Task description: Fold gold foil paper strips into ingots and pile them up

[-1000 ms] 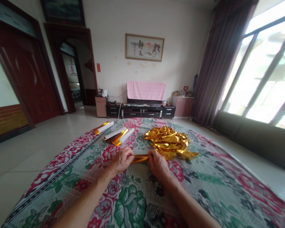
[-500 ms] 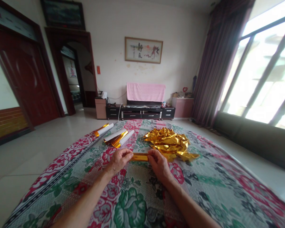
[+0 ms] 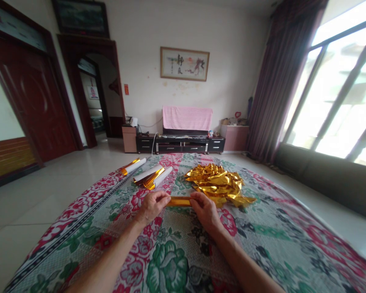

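A narrow strip of gold foil paper (image 3: 179, 201) lies across the middle of the flowered cloth (image 3: 177, 252). My left hand (image 3: 153, 206) pinches its left end and my right hand (image 3: 205, 208) pinches its right end, both resting on the cloth. Just beyond my right hand sits a pile of folded gold foil pieces (image 3: 218, 184). Rolled sheets of foil paper, white outside and gold inside (image 3: 152, 176), lie beyond my left hand, with one more roll (image 3: 133, 165) farther left.
The cloth covers a wide surface whose left edge drops to a tiled floor (image 3: 33, 199). A dark TV cabinet (image 3: 183, 143) with a pink cover stands against the far wall. A dark sofa back (image 3: 332, 179) runs under the window on the right.
Both hands have shifted slightly away from me with the gold strip still held between them. The pile and the rolls have not moved.
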A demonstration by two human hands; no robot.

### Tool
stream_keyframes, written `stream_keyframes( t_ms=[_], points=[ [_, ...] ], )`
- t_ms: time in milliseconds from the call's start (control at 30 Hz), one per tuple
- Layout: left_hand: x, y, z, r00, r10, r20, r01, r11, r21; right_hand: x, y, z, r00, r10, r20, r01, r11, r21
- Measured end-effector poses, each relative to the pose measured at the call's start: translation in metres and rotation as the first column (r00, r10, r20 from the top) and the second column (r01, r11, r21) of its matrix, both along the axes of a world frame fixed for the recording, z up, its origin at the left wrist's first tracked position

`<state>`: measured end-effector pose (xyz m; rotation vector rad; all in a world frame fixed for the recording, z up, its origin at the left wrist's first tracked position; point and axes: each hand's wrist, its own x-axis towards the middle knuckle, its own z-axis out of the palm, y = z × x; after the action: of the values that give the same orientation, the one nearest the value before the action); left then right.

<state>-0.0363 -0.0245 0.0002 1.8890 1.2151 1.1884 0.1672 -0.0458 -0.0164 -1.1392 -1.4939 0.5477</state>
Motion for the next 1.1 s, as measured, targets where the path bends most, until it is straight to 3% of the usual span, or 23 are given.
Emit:
stream_keyframes(
  t_ms=[433, 600, 900, 1100],
  points=[
    [0.000, 0.000, -0.002, 0.998, 0.034, -0.058, -0.033, 0.999, 0.027, 0.003, 0.000, 0.000, 0.987, -0.091, 0.134, 0.087, 0.996, 0.030],
    [-0.001, 0.003, -0.006, 0.982, 0.089, -0.169, -0.067, 0.989, 0.129, 0.001, 0.000, 0.001, 0.950, -0.167, 0.264, 0.155, 0.986, 0.066],
    [0.007, 0.000, -0.005, 0.867, 0.237, -0.438, -0.185, 0.970, 0.159, -0.003, 0.003, 0.001, 0.848, -0.171, 0.501, 0.181, 0.983, 0.030],
    [0.012, 0.000, -0.008, 0.774, 0.278, -0.569, -0.197, 0.960, 0.201, -0.008, 0.005, 0.005, 0.764, -0.170, 0.623, 0.229, 0.973, -0.016]
  ],
)
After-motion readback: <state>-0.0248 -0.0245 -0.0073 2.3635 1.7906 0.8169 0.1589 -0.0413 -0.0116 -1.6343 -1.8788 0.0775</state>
